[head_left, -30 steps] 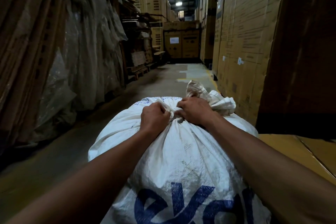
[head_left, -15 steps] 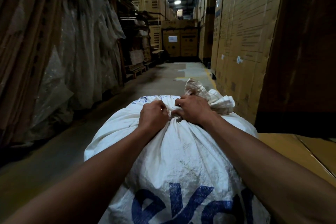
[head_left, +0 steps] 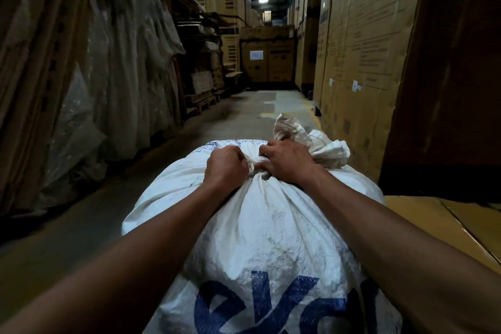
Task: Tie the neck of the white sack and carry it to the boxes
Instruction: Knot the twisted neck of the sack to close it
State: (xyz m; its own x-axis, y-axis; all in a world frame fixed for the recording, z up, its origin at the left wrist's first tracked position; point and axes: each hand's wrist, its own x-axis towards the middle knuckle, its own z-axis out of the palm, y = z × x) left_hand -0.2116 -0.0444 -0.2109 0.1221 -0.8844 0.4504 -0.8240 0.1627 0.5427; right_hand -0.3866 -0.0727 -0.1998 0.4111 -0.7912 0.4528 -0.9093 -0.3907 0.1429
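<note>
Between the tall stacked boxes (head_left: 360, 57) and the plastic-draped racks (head_left: 89, 62), the white sack (head_left: 260, 225) is carried down the aisle, bulging against the person's front, its gathered neck (head_left: 256, 168) pointing away from them. Both hands are clenched on that neck, the left hand (head_left: 226, 168) just left of the cinched knot and the right hand (head_left: 287, 161) just right of it, with the loose crumpled mouth (head_left: 311, 141) flaring beyond the right hand. Tying looks done, so I judge this the carrying step, and next comes a firm two-handed hold up to the boxes and a controlled lowering beside them.
</note>
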